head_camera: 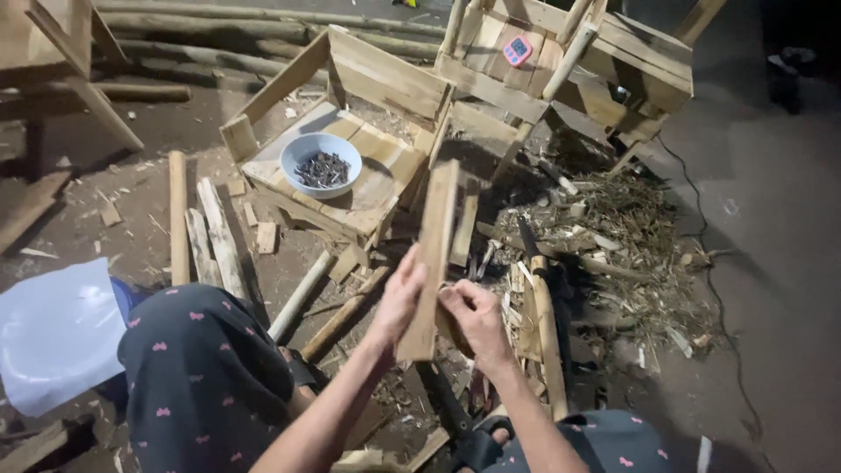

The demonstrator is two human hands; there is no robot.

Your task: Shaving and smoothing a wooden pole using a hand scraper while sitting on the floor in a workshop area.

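Wooden slat: flat, pale, long; held near upright at centre of view, slightly tilted, top end in front of the small chair, lower end between the two hands.

Left hand: fingers extended, palm pressed flat against slat's left face, approx. lower third. Not wrapped round it.

Right hand: curled, at slat's lower right edge, touching it; appears to grip a second small brown piece, but view too poor to tell what.

Knees in dark cloth w/ pink pattern, left and right, either side of forearms.

Small wooden chair: unpainted, just behind slat. On its seat, a pale blue bowl holding dark nails.

Second wooden chair: upper right, lying tipped; small pink device on it.

Loose slats: several, on dirt floor left of chair, roughly parallel.

Long stick: right of right hand, running toward viewer.

Shavings & offcuts heap: right of centre.

White sheet: lower left, beside left knee.

Poles: stacked, top left bkgd.
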